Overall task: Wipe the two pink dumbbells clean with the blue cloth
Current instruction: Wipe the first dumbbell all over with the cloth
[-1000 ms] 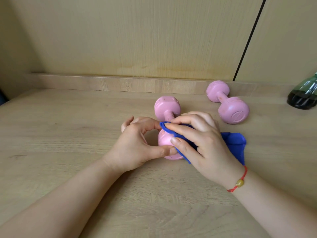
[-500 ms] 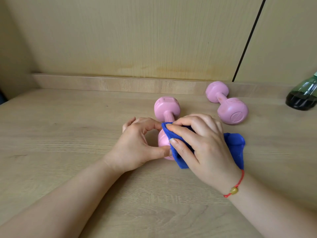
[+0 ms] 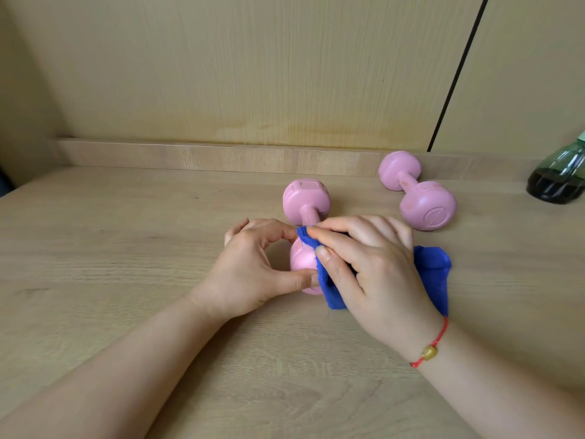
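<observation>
**Fingers on the near dumbbell, cloth pressed to its right side**

Fingers [image 3: 329, 240] of the right hand [image 3: 376, 270] curl together over the blue cloth [image 3: 433, 274], clamping it against the right side of the near head of the near dumbbell [image 3: 302, 261]. The thumb lies along the cloth's left edge, its nail facing up. A loose part of the cloth trails to the right of the hand and rests on the wooden table [image 3: 110, 248].

The left hand [image 3: 253, 267] holds the same head from its left: thumb tip pressed to the lower front of the pink head, forefinger arched over its top beside the cloth's upper corner, the remaining fingers tucked behind. Thumb and forefinger thus form a closed ring on the head.

The near dumbbell lies on its side at the table's centre. Its long axis runs roughly from the viewer toward the back wall, with only a slight lean; the far head stands free and uncovered, the short handle disappears under the fingertips, and the near head is partly hidden by cloth and hands.

The second dumbbell [image 3: 418, 191] lies on its side well apart, to the right and farther back, near the low wooden ledge [image 3: 190, 155]. Its long axis runs diagonally: far head toward the upper left, near head toward the lower right, the flat end face with a moulded mark turned toward the viewer. Neither hand touches it.

A dark green bottle [image 3: 560, 175] lies at the table's right edge, cut off by the frame. A red string bracelet [image 3: 432, 350] with a yellow bead circles the right wrist.
</observation>
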